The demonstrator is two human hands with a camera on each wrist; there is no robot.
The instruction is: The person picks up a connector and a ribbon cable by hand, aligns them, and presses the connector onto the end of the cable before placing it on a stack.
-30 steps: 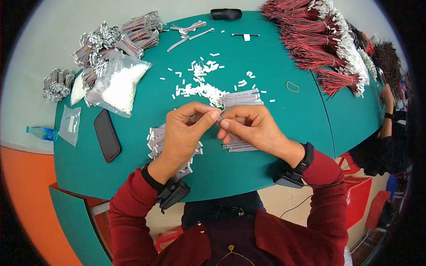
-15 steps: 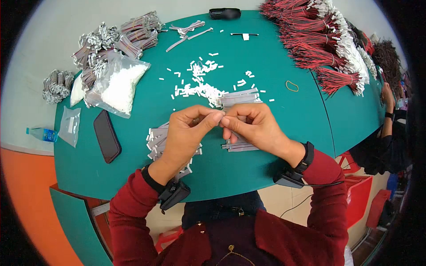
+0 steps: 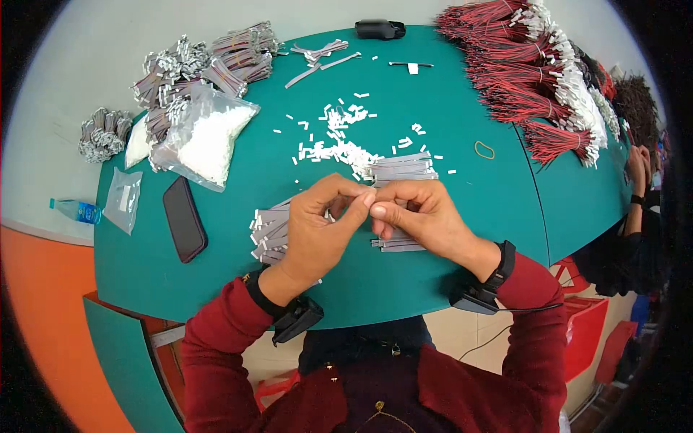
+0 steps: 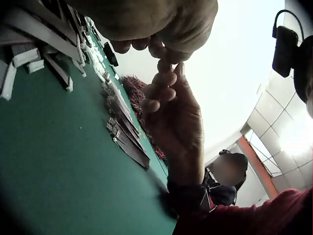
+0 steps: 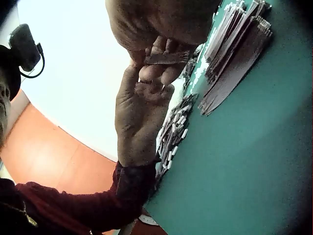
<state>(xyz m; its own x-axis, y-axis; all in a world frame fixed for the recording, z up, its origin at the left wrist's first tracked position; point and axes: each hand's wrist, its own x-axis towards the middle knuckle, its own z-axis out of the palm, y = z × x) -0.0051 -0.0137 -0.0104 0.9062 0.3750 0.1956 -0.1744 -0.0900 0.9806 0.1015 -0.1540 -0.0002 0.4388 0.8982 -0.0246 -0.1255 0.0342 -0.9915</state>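
My left hand and right hand meet fingertip to fingertip above the green table. A flat grey ribbon cable lies across the right hand's fingers in the right wrist view, held near its end. The left thumb and forefinger pinch at that end, mostly covering a small white connector. Under the left hand lies a pile of grey ribbon cables with white ends. Beside the right hand are ribbon cables without white ends, and beyond them a stack of similar cables.
Loose white connectors lie scattered mid-table. A bag of white pieces, a phone and cable bundles stand left. Red-black wire bundles fill the back right. Another person's arm shows at far right.
The view has shifted slightly, so everything sits a little lower and to the right. Both hands keep their fingertips together; the grey cable between them has become hidden from above.
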